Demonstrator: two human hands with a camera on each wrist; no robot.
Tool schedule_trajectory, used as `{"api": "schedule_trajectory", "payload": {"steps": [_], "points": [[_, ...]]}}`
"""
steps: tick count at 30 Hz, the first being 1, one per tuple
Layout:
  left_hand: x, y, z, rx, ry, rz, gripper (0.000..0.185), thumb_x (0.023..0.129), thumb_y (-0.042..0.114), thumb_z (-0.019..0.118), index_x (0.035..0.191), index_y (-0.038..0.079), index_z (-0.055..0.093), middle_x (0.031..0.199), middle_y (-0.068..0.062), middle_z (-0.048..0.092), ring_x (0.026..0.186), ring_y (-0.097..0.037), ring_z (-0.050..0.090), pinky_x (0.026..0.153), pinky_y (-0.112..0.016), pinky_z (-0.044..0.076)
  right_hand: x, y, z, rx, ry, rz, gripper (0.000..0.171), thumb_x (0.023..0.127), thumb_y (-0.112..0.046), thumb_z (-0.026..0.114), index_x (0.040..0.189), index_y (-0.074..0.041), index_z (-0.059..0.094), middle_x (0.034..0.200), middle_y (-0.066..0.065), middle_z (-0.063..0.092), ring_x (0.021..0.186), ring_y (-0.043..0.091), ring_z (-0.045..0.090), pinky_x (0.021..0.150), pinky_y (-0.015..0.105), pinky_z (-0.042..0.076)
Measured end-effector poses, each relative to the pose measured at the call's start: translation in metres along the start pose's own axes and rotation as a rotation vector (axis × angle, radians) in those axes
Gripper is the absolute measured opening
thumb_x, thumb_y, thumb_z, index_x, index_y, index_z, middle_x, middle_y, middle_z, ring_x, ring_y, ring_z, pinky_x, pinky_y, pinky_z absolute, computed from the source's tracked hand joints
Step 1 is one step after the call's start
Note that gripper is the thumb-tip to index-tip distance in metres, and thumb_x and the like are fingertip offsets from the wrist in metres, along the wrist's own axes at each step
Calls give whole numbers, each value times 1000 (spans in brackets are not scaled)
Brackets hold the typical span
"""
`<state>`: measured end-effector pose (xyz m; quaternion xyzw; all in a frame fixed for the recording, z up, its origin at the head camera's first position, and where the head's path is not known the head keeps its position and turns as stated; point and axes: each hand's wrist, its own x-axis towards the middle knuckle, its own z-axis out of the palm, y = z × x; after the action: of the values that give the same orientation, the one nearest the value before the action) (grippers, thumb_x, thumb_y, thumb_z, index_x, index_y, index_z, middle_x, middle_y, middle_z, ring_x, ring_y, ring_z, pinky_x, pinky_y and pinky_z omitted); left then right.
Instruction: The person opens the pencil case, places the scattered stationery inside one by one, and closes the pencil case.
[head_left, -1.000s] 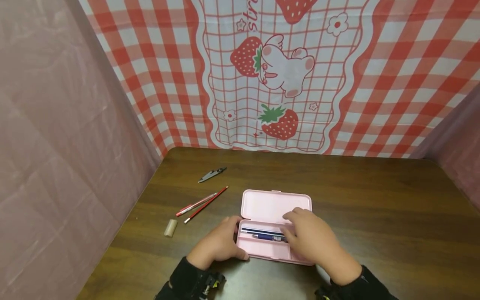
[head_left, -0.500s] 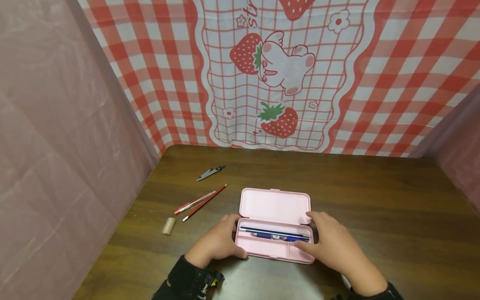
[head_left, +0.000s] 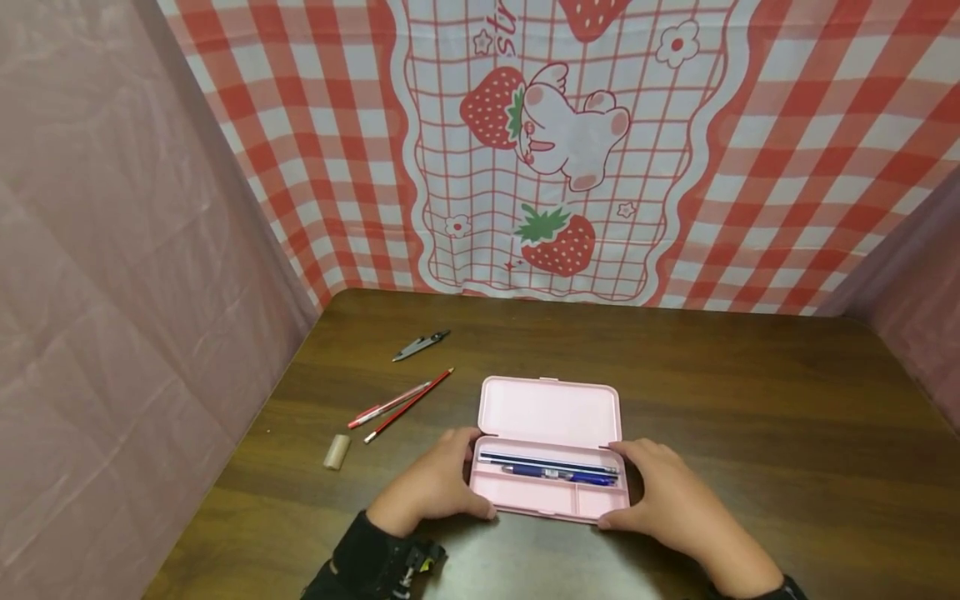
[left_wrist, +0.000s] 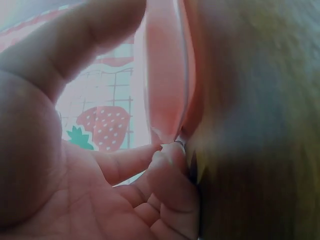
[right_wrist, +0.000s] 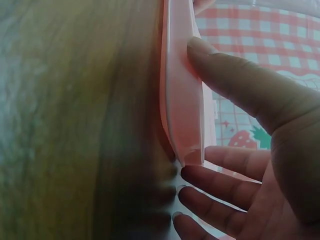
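Being held: pink pencil case (head_left: pixel 525 493) on the desk (head_left: pixel 750 400) | ends clasped by half-spread left grip (head_left: pixel 433 483) and right grip (head_left: pixel 671 500) | blue pens (head_left: pixel 527 472) apparently stowed, lid (head_left: pixel 551 412) not closed | red pen (head_left: pixel 390 405), red pencil (head_left: pixel 408 406), compass (head_left: pixel 420 345), tan block (head_left: pixel 337 452) left outside

Left hand (head_left: pixel 442 479) and right hand (head_left: pixel 667 500) block the pencil case (head_left: pixel 525 493) at both ends, front access free.

Wooden table (head_left: pixel 750 417): compass (head_left: pixel 421 345), pen (head_left: pixel 390 405), pencil (head_left: pixel 409 405), beige block (head_left: pixel 337 452), pink case (head_left: pixel 550 412) (open).
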<state>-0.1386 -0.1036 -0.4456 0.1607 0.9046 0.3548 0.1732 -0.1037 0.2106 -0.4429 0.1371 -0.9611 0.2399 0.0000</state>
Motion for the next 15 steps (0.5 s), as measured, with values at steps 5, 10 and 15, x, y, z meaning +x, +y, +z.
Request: {"api": "schedule_trajectory", "payload": {"steps": [5,10,15], "points": [[-2,-2,-2,-16,11,17,95,60,45,84,135,7,40,106,-4,46,90,-16,49,77,-33,43,0,3,1,28,-6,-23,98,51,-65,80,129,-11,54,118,4,56,110,29,48,89,51,39],[-3,1,-5,-46,39,31,86,70,43,78,136,5,38,106,-5,45,87,-16,50,71,-30,44,0,7,4,87,-24,-39,98,54,-63,80,133,-13,52,122,1,55,114,29,46,91,52,38],[-7,5,-11,-89,147,55,75,79,35,73,138,5,37,112,-7,46,95,-19,50,76,-34,44,0,11,8,135,-11,-54,98,54,-64,79,132,-12,51,121,-1,54,114,27,47,92,51,37]]}}
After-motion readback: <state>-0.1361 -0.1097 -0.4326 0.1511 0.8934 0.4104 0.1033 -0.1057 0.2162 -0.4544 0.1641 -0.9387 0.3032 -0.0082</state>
